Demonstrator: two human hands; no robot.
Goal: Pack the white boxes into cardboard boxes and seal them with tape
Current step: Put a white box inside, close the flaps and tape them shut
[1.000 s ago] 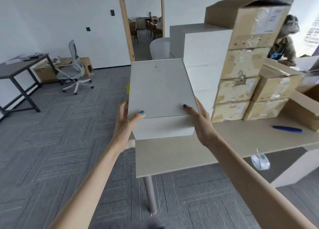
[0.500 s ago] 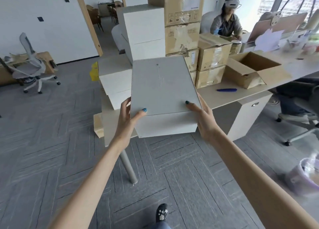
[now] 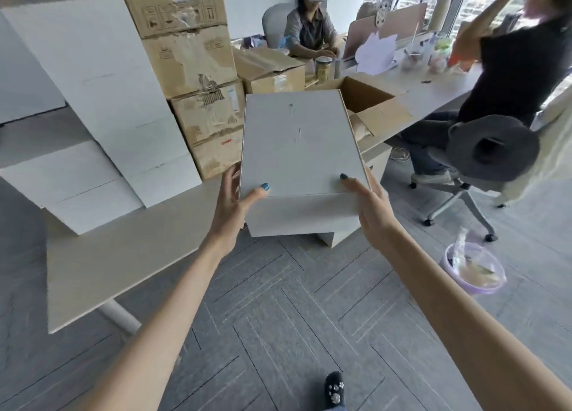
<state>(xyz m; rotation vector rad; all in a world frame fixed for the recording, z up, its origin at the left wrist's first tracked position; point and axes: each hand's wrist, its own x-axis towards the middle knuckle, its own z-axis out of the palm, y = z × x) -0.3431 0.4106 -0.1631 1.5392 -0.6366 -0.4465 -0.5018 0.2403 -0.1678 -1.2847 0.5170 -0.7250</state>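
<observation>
I carry a flat white box (image 3: 297, 150) in front of me, level, above the table's near edge. My left hand (image 3: 232, 200) grips its near left corner with the thumb on the lid. My right hand (image 3: 370, 203) grips the near right corner the same way. Behind the white box an open cardboard box (image 3: 376, 101) stands on the table with its flaps spread. More white boxes (image 3: 102, 101) are stacked at the left. No tape is visible.
Sealed cardboard boxes (image 3: 192, 64) are stacked on the beige table (image 3: 123, 256) behind the white stack. A seated person (image 3: 311, 30) is at the far side, another person (image 3: 510, 67) sits at right on a grey chair (image 3: 492, 150). A purple bin (image 3: 473, 268) stands on the floor.
The view has swung right and closer to the table. The white box stays held in both hands and now sits in front of the open cardboard box.
</observation>
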